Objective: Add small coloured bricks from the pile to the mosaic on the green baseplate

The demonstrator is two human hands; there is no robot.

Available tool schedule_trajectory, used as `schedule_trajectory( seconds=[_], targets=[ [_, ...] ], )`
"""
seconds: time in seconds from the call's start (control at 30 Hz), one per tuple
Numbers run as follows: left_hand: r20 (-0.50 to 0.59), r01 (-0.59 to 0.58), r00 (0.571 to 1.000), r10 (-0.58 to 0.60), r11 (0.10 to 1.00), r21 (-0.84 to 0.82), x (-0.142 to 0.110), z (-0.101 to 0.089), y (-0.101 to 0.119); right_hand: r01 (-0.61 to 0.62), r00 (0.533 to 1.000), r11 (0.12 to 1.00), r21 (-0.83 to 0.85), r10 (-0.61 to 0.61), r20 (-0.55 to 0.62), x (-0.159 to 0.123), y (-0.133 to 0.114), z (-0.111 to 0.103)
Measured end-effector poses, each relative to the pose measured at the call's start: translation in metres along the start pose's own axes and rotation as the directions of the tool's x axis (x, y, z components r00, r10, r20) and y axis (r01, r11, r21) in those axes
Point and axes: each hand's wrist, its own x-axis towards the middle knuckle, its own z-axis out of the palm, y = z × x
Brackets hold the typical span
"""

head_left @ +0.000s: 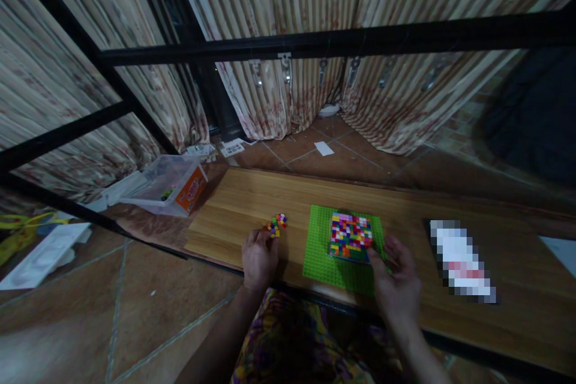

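Note:
My left hand [260, 259] rests on the wooden board with its fingers curled together at the edge of a small pile of colourful toy bricks [276, 225]. Whatever its fingertips pinch is too small to make out. A green studded baseplate [317, 246] lies to the right of the pile. On it sits a square panel covered with multicoloured bricks [351, 233], with a dark strip showing along its near edge. My right hand [398, 279] is at the baseplate's right side, thumb by the panel's near right corner and fingers apart from the thumb; no brick shows in it.
A pixelated phone-like object [463, 261] lies on the board [225, 204] to the right. A clear plastic box with an orange label [191, 189] stands on the floor at left. Black metal bars [288, 45] cross in front of striped curtains. White packaging [42, 255] lies far left.

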Motion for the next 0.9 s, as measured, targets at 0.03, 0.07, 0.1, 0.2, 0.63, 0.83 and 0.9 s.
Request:
schedule_trajectory(
  seconds=[0.03,0.07,0.1,0.2,0.63,0.83,0.9],
  targets=[
    [0.003,-0.008,1.0,0.008,1.0,-0.014,0.0,0.0,0.0,0.001,1.0,1.0,-0.003,-0.001,0.004,-0.001,-0.001,-0.002],
    [0.005,-0.016,1.0,0.016,0.999,-0.032,0.0,0.0,-0.001,0.001,1.0,1.0,-0.008,-0.001,0.012,-0.003,-0.002,-0.003],
    [0.006,-0.023,1.0,0.023,0.998,-0.054,-0.001,-0.001,-0.001,0.004,1.0,1.0,-0.018,-0.003,0.016,-0.005,-0.003,-0.004],
    [-0.001,-0.026,1.0,0.027,0.989,-0.145,-0.002,-0.003,-0.001,0.043,0.999,0.997,-0.07,-0.042,0.019,-0.013,-0.01,-0.005],
    [0.265,0.163,0.964,0.027,0.728,-0.666,-0.029,-0.021,0.054,-0.172,0.871,0.976,0.134,0.087,0.484,-0.054,-0.043,0.043],
    [0.305,0.073,0.939,0.161,0.771,-0.633,-0.032,-0.028,0.069,-0.297,0.856,0.924,0.24,0.146,0.496,-0.05,-0.048,0.044],
    [0.314,0.072,0.934,0.168,0.774,-0.63,-0.033,-0.026,0.07,-0.309,0.853,0.919,0.246,0.153,0.5,-0.049,-0.049,0.041]
  ],
)
